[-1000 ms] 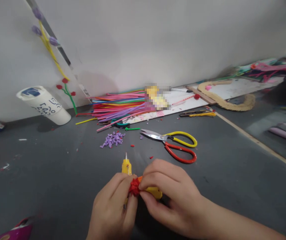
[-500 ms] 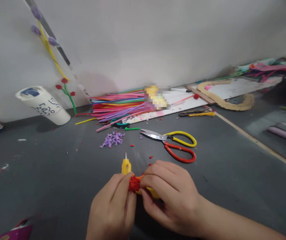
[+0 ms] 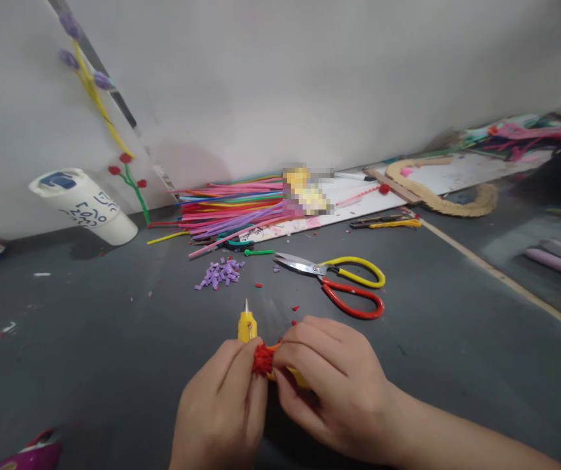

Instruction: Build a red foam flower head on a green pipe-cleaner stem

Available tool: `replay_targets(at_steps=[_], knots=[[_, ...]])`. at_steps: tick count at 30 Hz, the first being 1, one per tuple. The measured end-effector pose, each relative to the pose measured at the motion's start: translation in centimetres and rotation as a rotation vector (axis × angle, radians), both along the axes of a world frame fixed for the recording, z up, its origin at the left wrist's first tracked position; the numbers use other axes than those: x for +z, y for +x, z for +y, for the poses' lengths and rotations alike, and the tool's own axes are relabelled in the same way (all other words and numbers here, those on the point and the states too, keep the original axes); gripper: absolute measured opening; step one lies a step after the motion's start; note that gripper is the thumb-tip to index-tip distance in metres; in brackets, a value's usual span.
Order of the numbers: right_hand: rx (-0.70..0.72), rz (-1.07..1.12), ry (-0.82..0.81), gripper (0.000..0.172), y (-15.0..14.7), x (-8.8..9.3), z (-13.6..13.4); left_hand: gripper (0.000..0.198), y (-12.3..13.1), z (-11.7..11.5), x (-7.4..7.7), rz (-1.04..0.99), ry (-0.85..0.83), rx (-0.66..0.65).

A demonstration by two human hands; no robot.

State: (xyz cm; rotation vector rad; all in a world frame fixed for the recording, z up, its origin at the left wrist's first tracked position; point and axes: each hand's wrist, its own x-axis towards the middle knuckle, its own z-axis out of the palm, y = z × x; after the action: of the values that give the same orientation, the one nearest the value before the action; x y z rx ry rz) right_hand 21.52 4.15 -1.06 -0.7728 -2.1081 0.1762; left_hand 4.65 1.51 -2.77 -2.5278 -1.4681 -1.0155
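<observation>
My left hand (image 3: 221,411) and my right hand (image 3: 332,385) meet low in the middle over the dark grey surface. Both pinch a small red fuzzy ball (image 3: 262,358) between their fingertips. A yellow tool with a metal tip (image 3: 247,324) lies on the surface just behind the hands, its tip pointing away from me; its rear part is hidden by my fingers. Scissors with one yellow and one red handle (image 3: 343,284) lie shut just beyond my right hand.
A pile of purple bits (image 3: 219,273) lies ahead. Coloured sticks (image 3: 231,209) are heaped by the wall. A white cylinder (image 3: 84,205) leans at the left. A white board (image 3: 437,176) with a beige curved band stretches right. A yellow utility knife (image 3: 385,223) lies nearby.
Both hands and the red ball have shifted very slightly away from me. Nothing else has moved.
</observation>
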Motion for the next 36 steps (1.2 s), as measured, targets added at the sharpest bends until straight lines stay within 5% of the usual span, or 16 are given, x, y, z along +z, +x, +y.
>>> replay_targets(at_steps=[8, 36], knots=[[0.06, 0.095, 0.02, 0.015, 0.63, 0.08, -0.11, 0.017, 0.02, -0.31, -0.22, -0.149, -0.166, 0.036], [0.056, 0.112, 0.119, 0.014, 0.24, -0.36, -0.34, 0.017, -0.24, -0.33, -0.28, -0.122, -0.134, -0.032]])
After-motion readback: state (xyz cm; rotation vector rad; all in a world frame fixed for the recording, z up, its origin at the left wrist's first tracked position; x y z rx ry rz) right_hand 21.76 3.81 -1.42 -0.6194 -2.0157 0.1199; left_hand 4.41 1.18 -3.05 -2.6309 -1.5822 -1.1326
